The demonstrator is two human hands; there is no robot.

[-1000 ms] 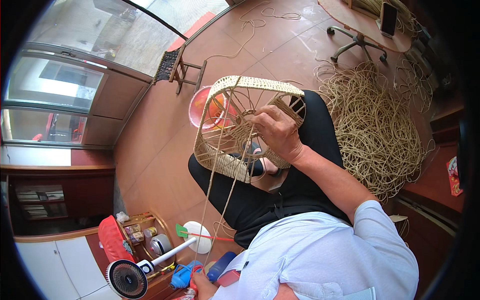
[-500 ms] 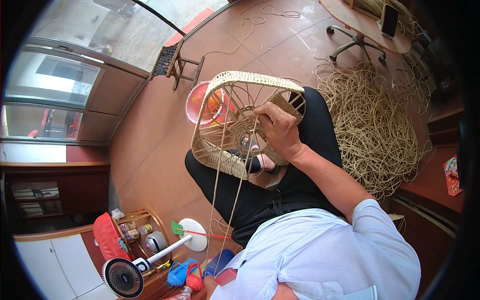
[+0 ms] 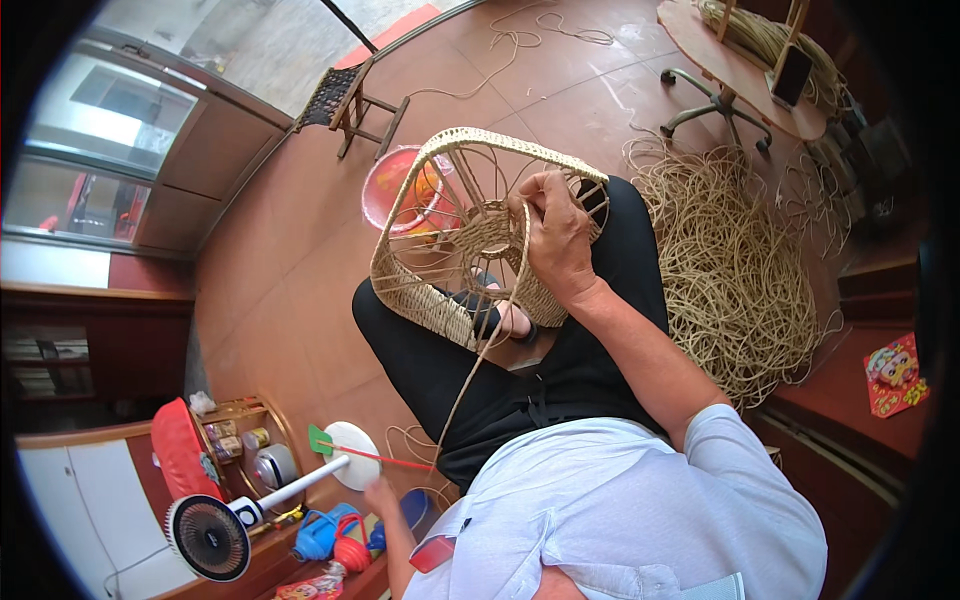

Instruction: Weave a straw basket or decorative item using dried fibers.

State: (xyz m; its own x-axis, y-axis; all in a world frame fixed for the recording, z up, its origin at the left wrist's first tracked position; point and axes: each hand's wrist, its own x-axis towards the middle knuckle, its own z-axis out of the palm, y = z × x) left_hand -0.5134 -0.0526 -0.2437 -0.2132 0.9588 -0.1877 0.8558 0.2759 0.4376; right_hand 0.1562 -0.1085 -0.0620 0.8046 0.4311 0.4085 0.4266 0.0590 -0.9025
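A half-woven frame [image 3: 432, 310] of tan cord and thin rods rests across my knees, tilted, with a small woven round [image 3: 490, 232] amid its spokes. My right hand [image 3: 556, 232] is over its right side, fingers pinched on a strand of cord [image 3: 467, 385]. From those fingers the cord runs down across my lap toward the lower left. My left hand [image 3: 380, 494] is out at the lower left, by the base of a white fan; it is blurred, and whether it holds the cord cannot be made out.
A big heap of loose cord [image 3: 735, 270] lies on the floor to the right. A pink bucket [image 3: 380, 200] stands beyond the frame, near a small folding stool [image 3: 345, 105]. At lower left are a fan [image 3: 208, 537], a blue watering can [image 3: 318, 533] and a round-based table [image 3: 690, 30] far right.
My left hand has swung outward to the left from beside my waist. The two taut strands have become one slacker strand, and my right hand has shifted slightly right.
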